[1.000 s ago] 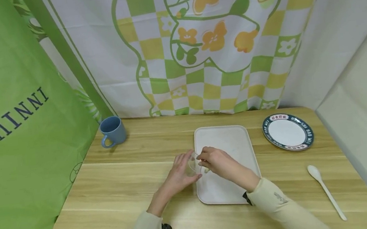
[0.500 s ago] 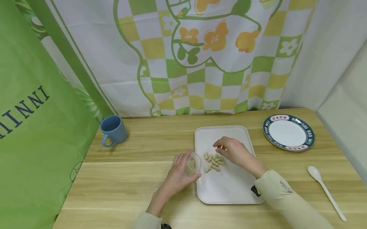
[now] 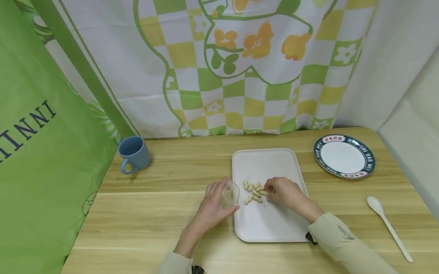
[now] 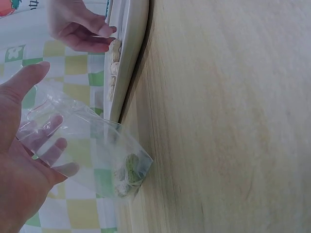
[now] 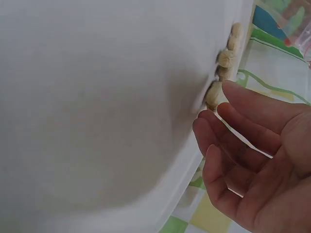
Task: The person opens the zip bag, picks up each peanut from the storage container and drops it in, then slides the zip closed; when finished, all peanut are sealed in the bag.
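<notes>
From my head view, my left hand (image 3: 213, 203) holds a clear plastic bag (image 3: 231, 193) at the left edge of a white rectangular tray (image 3: 268, 228), the thumb and fingers spread across the bag's mouth. My right hand (image 3: 288, 193) is over the tray, its fingertips at the right side of a loose cluster of unshelled peanuts (image 3: 255, 193). The tray lies on the wood-grain table (image 3: 132, 224). A blue mug (image 3: 137, 155) stands at the far left, its handle towards me; at the right are a plate (image 3: 344, 158) with a dark, lettered rim and, nearer me, a white spoon (image 3: 384, 217).

From my left wrist, I see my fingers curled around the bag's film, with the thumb well apart from them. A few more peanuts sit in the bag's bottom corner. Beyond, my right fingertips meet the end peanut on the tray.

From my right wrist, the thumb and forefinger are at that nearest peanut, the other fingers loosely bent. I cannot tell whether I am pinching it.
</notes>
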### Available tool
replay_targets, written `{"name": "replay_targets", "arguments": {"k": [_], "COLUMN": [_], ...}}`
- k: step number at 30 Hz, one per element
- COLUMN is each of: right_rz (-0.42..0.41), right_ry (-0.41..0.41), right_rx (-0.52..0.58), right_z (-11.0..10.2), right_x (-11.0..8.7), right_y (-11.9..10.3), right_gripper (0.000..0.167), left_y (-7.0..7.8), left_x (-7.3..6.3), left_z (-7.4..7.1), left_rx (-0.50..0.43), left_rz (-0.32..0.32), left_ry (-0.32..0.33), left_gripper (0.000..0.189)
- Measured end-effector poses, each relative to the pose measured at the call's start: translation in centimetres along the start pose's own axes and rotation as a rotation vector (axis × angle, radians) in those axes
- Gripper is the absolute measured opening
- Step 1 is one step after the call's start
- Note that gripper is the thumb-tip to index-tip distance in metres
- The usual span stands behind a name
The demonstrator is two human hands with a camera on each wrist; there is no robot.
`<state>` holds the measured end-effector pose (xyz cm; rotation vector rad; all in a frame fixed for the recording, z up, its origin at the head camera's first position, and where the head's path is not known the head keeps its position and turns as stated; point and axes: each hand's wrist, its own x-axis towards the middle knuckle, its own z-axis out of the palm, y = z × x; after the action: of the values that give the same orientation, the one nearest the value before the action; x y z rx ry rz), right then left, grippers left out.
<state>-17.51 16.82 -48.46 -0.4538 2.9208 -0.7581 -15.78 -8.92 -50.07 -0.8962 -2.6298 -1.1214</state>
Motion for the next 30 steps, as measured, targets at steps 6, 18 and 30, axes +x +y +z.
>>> {"name": "replay_targets", "arguments": {"k": [6, 18, 30], "right_rz": [0.002, -0.081, -0.133], "right_ry": [-0.004, -0.009, 0.091], "right_rx": [-0.041, -0.166, -0.093], "right_z": [0.7, 1.2, 0.3], "right_x": [0.3, 0.5, 0.1], "right_y": [0.1, -0.1, -0.4], "right_gripper": [0.012, 0.015, 0.006], "left_y": [0.2, 0.4, 0.4], "left_x": [0.0, 0.3, 0.6], "left_z": [-0.1, 0.1, 0.2], "left_rx": [-0.003, -0.009, -0.019], "left_rz": [-0.008, -0.028, -0.034], "left_ry": [-0.009, -0.025, -0.039], "left_gripper": [0.084, 0.084, 0.085]}}
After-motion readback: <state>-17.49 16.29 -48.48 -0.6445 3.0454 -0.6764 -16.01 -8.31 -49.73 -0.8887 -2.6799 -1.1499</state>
